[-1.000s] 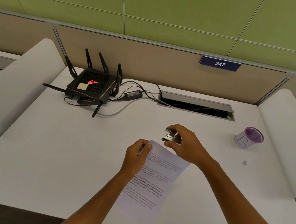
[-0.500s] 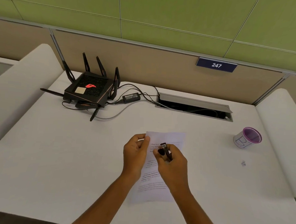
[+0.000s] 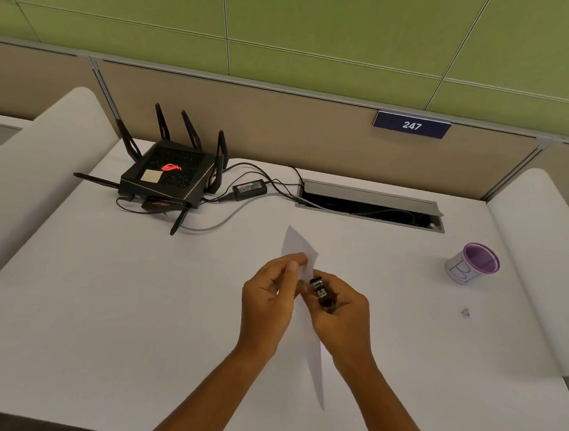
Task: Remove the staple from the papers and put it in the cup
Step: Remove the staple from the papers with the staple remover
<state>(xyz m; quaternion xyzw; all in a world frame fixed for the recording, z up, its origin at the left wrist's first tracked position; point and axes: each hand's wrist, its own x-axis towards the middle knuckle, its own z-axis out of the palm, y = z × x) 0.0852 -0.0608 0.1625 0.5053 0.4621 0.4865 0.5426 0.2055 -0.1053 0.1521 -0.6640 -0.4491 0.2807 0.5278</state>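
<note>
My left hand (image 3: 268, 297) pinches the top corner of the white papers (image 3: 299, 246), which stand nearly edge-on between my hands above the desk. My right hand (image 3: 344, 310) grips a small black and silver staple remover (image 3: 320, 289), its jaws right at the held corner of the papers. The staple itself is too small to make out. A white cup with a purple rim (image 3: 471, 264) stands at the right of the desk, well away from both hands.
A black router with antennas (image 3: 170, 178), its power brick (image 3: 249, 190) and cables lie at the back left. An open cable slot (image 3: 370, 209) is set into the desk (image 3: 104, 304) at the back. A tiny dark speck (image 3: 465, 312) lies below the cup.
The papers have turned from facing me to nearly edge-on. My right hand with the staple remover has stayed at the top corner, close against my left hand.
</note>
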